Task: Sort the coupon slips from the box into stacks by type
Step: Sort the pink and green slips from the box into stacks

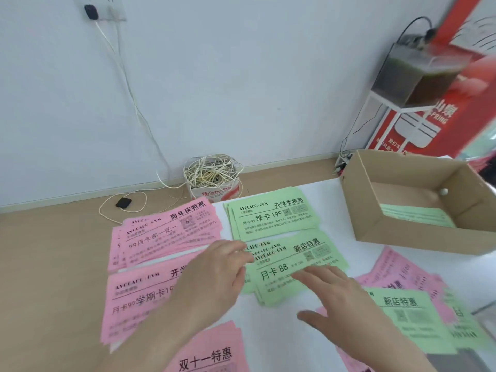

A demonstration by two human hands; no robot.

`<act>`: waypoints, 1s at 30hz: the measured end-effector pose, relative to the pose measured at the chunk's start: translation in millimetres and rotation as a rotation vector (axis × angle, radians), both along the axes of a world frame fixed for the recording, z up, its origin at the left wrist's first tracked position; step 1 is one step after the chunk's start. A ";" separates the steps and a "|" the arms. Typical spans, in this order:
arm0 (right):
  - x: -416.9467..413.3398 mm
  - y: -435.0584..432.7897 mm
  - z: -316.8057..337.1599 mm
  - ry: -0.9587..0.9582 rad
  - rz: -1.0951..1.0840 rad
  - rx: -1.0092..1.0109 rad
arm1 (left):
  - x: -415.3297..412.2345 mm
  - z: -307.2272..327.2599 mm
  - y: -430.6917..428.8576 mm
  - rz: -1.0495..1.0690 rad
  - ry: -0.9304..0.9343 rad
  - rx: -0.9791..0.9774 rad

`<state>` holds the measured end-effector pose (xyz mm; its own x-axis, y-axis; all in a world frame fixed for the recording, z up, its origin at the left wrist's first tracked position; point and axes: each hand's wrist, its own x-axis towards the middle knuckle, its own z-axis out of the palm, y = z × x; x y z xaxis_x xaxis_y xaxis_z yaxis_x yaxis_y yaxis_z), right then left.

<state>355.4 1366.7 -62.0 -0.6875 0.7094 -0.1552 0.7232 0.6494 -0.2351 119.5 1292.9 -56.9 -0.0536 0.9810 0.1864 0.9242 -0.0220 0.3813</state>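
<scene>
- Reaching over the white surface, both hands are seen at the near green stack, which is headed 新店特惠 and printed 月卡 88.
- The left hand is held flat, fingers straight and close together, with the fingertips at that stack's left edge. Whether paper is touched cannot be told through the blur.
- The right hand is spread, its fingers laid on the stack's near edge and the thumb held wide apart. Nothing is pinched.
- The far green stack, headed 开学季特惠, is laid just behind the near one, their edges almost touching.
- Three pink stacks are laid out to the left, mostly on the tan floor:
  - The far pink stack is headed 周年庆特惠.
  - The middle pink stack is partly hidden by the left forearm.
  - The near pink stack, headed 双十一特惠, is cut by the bottom edge.
- A loose pile of pink and green slips is spread to the right of the right hand, with one green slip headed 新店特惠 uppermost.
- The cardboard box is set open at the far right of the white surface, and green slips are seen lying flat on its bottom.
- A small carton of coiled cord is placed by the wall.
</scene>
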 end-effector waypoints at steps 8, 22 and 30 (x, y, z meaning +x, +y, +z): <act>137.2 10.8 -24.6 -0.159 -0.257 -0.165 | 170.7 -44.6 16.4 -0.324 0.115 -0.239; 209.6 47.2 -41.2 -0.026 -0.313 -0.197 | 236.9 -58.2 39.9 -0.201 0.352 -0.413; 236.0 65.6 -38.2 0.506 -0.557 -0.453 | 233.3 -58.0 42.5 -0.146 0.264 -0.288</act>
